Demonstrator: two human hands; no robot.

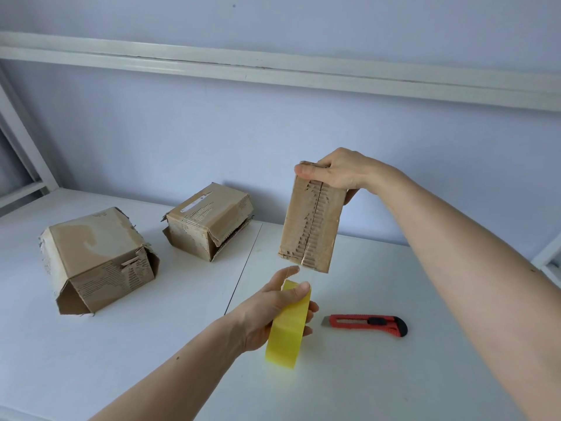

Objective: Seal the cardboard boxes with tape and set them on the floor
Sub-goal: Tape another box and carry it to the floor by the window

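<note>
- Left hand (pixel 273 311) at 6 o'clock, curled round yellow tape roll (pixel 288 326) above the table (pixel 121 360).
- Red utility knife (pixel 365 325) flat at 4 o'clock, bare surface around.
- Right hand (pixel 337 171) gripping small box (pixel 311 226) by its top edge, held upright, lifted.
- Two worn boxes at 9 o'clock (pixel 97 259) and 11 o'clock (pixel 209 220), apart, flaps loose.

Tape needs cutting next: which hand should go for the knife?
Right. The red knife lies on its side, but the right hand holds the box; the left hand grips the tape roll.
</note>
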